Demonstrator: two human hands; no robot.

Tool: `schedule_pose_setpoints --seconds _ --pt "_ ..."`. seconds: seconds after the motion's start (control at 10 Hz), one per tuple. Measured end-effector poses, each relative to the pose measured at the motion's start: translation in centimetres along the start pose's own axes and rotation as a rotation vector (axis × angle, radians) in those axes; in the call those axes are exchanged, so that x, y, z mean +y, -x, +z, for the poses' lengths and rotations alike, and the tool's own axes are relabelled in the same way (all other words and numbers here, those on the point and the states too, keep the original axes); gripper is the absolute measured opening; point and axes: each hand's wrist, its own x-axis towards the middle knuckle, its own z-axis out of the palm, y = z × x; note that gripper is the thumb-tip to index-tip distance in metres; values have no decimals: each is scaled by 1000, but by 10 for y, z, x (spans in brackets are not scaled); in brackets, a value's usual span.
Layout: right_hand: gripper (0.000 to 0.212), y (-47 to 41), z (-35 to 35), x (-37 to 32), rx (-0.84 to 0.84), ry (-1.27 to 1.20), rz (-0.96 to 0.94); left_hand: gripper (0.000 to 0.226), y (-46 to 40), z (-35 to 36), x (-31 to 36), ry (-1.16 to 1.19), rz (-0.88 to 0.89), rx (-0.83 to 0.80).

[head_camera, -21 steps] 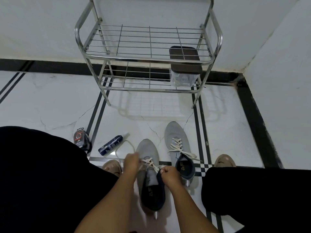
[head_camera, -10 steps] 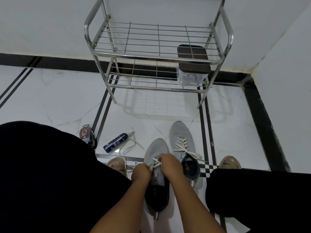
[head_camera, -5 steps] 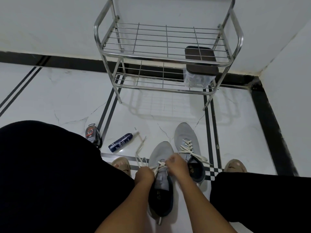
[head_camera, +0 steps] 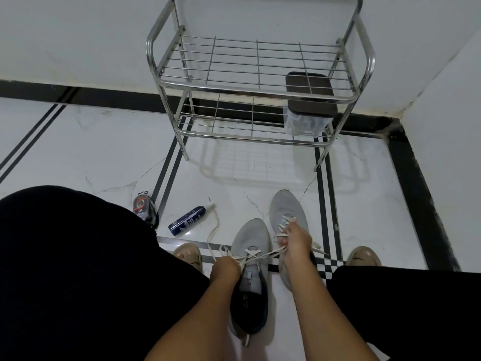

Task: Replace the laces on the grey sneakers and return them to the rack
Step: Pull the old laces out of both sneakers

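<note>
The near grey sneaker (head_camera: pixel 250 261) lies on the floor this side of the steel shoe rack (head_camera: pixel 257 82), its long axis pointing toe-first at the rack, heel toward the person. The left hand (head_camera: pixel 225 269) pinches one end of the cream lace (head_camera: pixel 256 256) beside the sneaker; the right hand (head_camera: pixel 295 243) grips the other end, drawn out across the second sneaker (head_camera: pixel 285 207). Both hands are equally near. Two sneakers, one rack, one spray bottle (head_camera: pixel 187 220), one polish applicator (head_camera: pixel 141 208).

Shiny metal wire rack (head_camera: pixel 257 61), glossy marble-look floor (head_camera: pixel 104 152), matt grey cloth sneakers (head_camera: pixel 251 237).
</note>
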Motion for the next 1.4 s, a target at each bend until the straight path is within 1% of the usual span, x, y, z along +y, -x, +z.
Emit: schedule_pose_setpoints --seconds 0.1,0.2,0.3,0.4,0.5,0.6,0.7,0.8,0.9,1.0,1.1,1.2,1.3,1.4 --pt "24 13 20 12 -234 588 -318 31 2 -1 3 12 18 10" --pt "15 40 35 44 -330 933 -428 31 4 -2 3 9 18 1" --pt "24 34 35 41 -205 589 -198 32 3 -4 2 -9 14 -5" --pt "29 9 20 22 -20 -3 48 33 3 -5 1 -19 -19 -3" --pt "23 0 3 -6 60 -155 29 35 5 -5 2 -20 -45 -5" --pt "29 4 2 -2 69 340 -186 37 10 -4 10 -19 -24 -3" --pt "30 23 9 20 -85 700 -266 28 14 -2 15 -14 132 42" --pt "31 40 14 42 -389 901 -195 24 15 -1 13 -10 282 34" --pt "23 34 9 50 -341 828 -97 34 13 -1 11 -98 350 26" --pt "25 28 5 56 -322 696 -11 29 14 2 12 -249 455 95" --pt "18 24 7 63 -350 616 3 32 16 9 12 -461 514 171" --pt "17 22 11 68 -363 548 18 32 18 14 11 -489 519 195" --pt "16 18 12 72 -364 510 30 28 17 16 11 -408 516 213" --pt "20 16 13 76 -360 478 38 29 13 15 10 -416 513 179"
